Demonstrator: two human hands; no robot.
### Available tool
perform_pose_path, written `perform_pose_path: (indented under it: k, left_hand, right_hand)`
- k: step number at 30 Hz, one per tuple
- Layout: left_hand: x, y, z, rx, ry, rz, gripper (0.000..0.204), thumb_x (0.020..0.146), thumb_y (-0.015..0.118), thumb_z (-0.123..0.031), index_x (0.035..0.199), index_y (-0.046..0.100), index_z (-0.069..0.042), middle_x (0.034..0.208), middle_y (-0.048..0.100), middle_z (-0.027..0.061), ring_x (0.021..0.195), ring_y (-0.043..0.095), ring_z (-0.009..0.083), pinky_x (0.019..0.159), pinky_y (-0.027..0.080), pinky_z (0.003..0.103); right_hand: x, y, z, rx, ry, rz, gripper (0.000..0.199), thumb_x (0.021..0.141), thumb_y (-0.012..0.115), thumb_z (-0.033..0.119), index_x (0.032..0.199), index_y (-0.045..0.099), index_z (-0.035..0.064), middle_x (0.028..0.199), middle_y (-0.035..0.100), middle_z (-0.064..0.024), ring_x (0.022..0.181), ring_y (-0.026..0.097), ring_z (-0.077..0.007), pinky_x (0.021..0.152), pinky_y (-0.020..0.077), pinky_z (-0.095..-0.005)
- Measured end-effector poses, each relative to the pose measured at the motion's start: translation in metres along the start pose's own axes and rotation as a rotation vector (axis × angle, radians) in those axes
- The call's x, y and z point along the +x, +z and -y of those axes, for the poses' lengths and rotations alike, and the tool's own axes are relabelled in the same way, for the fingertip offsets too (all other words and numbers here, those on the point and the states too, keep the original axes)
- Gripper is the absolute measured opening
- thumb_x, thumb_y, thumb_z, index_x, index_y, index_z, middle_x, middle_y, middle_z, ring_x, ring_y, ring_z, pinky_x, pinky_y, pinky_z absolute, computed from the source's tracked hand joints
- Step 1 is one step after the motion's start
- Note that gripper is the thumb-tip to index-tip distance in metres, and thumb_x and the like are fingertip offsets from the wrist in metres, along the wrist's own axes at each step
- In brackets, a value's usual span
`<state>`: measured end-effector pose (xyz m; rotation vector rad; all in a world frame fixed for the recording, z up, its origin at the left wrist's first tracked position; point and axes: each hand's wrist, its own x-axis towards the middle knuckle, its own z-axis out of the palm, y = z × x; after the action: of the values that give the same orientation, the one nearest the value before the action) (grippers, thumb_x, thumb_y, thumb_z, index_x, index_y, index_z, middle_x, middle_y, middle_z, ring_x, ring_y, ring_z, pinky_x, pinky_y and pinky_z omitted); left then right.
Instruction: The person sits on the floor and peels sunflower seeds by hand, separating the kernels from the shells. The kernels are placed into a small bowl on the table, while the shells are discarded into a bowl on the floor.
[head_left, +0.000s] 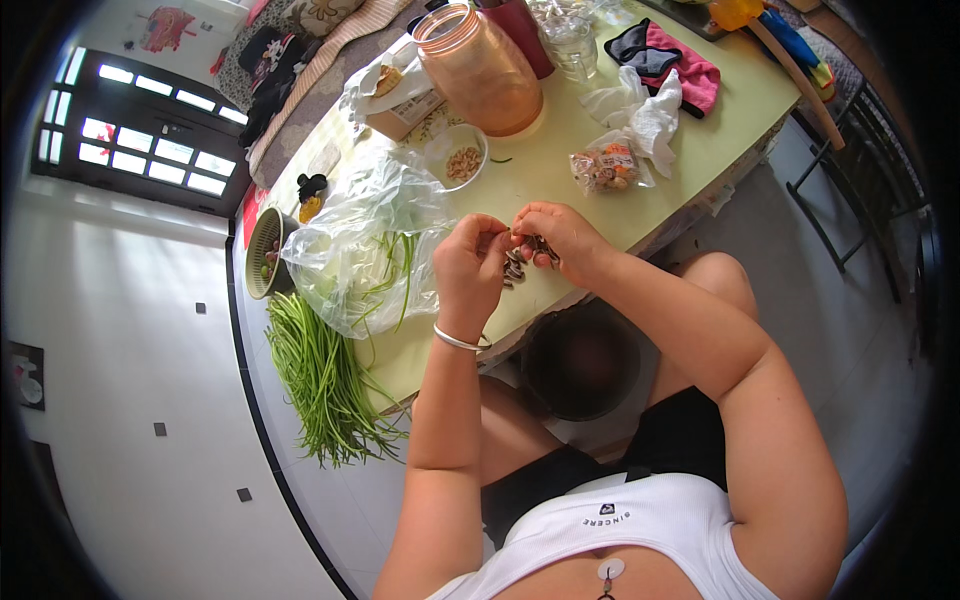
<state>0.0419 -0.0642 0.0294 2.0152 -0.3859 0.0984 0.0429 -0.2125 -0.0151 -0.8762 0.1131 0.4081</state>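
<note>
My left hand and my right hand meet above the near edge of the pale yellow table. The fingertips of both are pinched together; whatever sits between the left fingertips is too small to make out. Curled fingers of my right hand hold several dark-and-pale striped seeds, which look like sunflower seeds. More striped seeds show just below, between the two hands. Beyond my left hand stands a white bowl with light brown kernels in it.
A clear plastic bag and long green stalks lie at the left, near a green basket. Farther back stands a big orange-tinted jar. A packet of nuts lies at right. Below the edge is a dark bucket.
</note>
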Motion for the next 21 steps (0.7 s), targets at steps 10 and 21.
perform_pose_path:
  k: [10,21]
  left_hand:
    - [0.006,-0.003,0.005,-0.133,0.043,-0.142,0.005,0.083,0.064,-0.001,0.085,0.059,0.000,0.080,0.061,0.0029,0.068,0.055,0.0095,0.062,0.045,0.022]
    - [0.061,-0.029,0.004,0.507,0.186,-0.137,0.010,0.069,0.072,-0.004,0.079,0.071,-0.005,0.079,0.068,0.0086,0.068,0.063,0.0203,0.068,0.049,0.030]
  right_hand:
    - [-0.004,-0.004,0.006,0.049,-0.029,0.149,0.008,0.080,0.057,0.003,0.088,0.058,0.0045,0.079,0.057,-0.0014,0.065,0.051,-0.0072,0.052,0.0360,-0.0199]
    - [0.000,-0.021,0.019,0.129,-0.018,0.008,0.010,0.079,0.055,0.005,0.088,0.058,0.0017,0.078,0.057,-0.0048,0.062,0.050,-0.0089,0.052,0.0375,-0.0209]
